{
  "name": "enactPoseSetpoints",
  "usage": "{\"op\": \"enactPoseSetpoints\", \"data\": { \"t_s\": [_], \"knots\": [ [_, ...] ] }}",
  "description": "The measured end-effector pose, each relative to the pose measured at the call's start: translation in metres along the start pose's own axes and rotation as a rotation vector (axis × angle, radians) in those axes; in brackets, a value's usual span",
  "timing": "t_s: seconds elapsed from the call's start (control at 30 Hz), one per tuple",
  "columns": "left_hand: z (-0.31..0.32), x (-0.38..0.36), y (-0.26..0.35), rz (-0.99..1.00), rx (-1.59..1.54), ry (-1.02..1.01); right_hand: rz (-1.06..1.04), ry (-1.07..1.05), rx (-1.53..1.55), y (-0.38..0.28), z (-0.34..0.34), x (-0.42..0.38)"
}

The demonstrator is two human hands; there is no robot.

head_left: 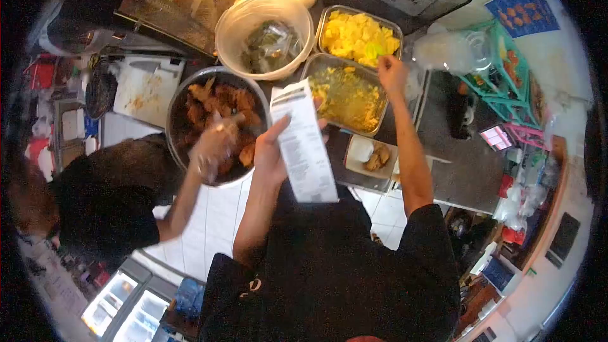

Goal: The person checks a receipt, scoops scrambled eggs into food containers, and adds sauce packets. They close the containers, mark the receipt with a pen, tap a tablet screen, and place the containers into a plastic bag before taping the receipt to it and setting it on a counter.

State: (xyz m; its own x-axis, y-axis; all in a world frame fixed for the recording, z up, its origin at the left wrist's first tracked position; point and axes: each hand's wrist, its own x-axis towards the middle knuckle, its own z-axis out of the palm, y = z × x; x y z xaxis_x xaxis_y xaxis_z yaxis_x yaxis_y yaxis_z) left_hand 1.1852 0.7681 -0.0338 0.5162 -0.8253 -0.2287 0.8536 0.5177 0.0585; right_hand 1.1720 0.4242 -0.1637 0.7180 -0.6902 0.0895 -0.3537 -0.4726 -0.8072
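Your dark table (468, 171) carries the food. At your left sits the big round bowl (175, 111) of brown pieces, a co-worker's hand (214, 149) inside it. Right of it stand the tray of yellow crumbs (382, 106) and, beyond, the tray of yellow chunks (397, 37). Between bowl and crumbs, your left grip (270, 157) clasps the printed paper slip (308, 152). Your right grip (394, 75) is at the chunks' edge, fingers bent; whether it pinches a piece, I cannot tell.

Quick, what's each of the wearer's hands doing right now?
Left hand: holding a printed slip.
Right hand: near the yellow food; its grip cannot be told.
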Motion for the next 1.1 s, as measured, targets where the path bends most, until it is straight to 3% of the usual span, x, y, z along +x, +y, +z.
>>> {"op": "enactPoseSetpoints", "data": {
  "t_s": [0.07,0.1,0.17,0.3,0.43,0.5,0.7,0.73,0.77,0.87,0.97,1.03,1.1],
  "knots": [
    [-0.014,-0.007,-0.001,-0.026,-0.079,0.052,-0.448,-0.021,-0.361,0.015,0.024,0.011],
    [-0.024,-0.011,-0.003,-0.031,-0.063,0.117,-0.452,-0.016,-0.371,0.023,0.036,0.016],
    [-0.027,-0.011,-0.006,-0.053,-0.073,0.118,-0.686,-0.19,-0.554,0.032,0.061,0.028],
    [-0.036,-0.012,-0.013,-0.079,-0.054,0.149,-0.771,-0.217,-0.741,0.021,0.092,0.024],
    [-0.041,-0.01,-0.012,-0.075,-0.133,0.2,-0.771,-0.431,-0.842,0.028,0.118,0.028],
    [-0.045,-0.008,-0.009,-0.069,-0.095,0.171,-0.57,-0.616,-0.576,0.022,0.115,0.043],
    [-0.041,-0.009,0.0,0.021,-0.157,0.172,-0.404,-0.795,-0.426,0.026,0.079,0.105],
    [-0.041,-0.009,0.001,0.025,-0.156,0.17,-0.281,-0.802,-0.358,0.029,0.074,0.106],
    [-0.041,-0.01,0.001,0.022,-0.114,0.17,-0.282,-0.803,-0.357,0.029,0.069,0.104],
    [-0.042,-0.01,-0.001,0.018,-0.103,0.192,0.113,-0.728,-0.041,0.04,0.066,0.101],
    [-0.041,-0.011,-0.003,0.014,-0.107,0.223,0.241,-0.607,0.063,0.056,0.078,0.088],
    [-0.041,-0.012,-0.005,0.004,-0.08,0.228,0.216,-0.612,0.094,0.065,0.077,0.087],
    [-0.04,-0.014,-0.005,0.005,-0.046,0.244,0.383,-0.505,0.222,0.052,0.075,0.077]
  ]
}}
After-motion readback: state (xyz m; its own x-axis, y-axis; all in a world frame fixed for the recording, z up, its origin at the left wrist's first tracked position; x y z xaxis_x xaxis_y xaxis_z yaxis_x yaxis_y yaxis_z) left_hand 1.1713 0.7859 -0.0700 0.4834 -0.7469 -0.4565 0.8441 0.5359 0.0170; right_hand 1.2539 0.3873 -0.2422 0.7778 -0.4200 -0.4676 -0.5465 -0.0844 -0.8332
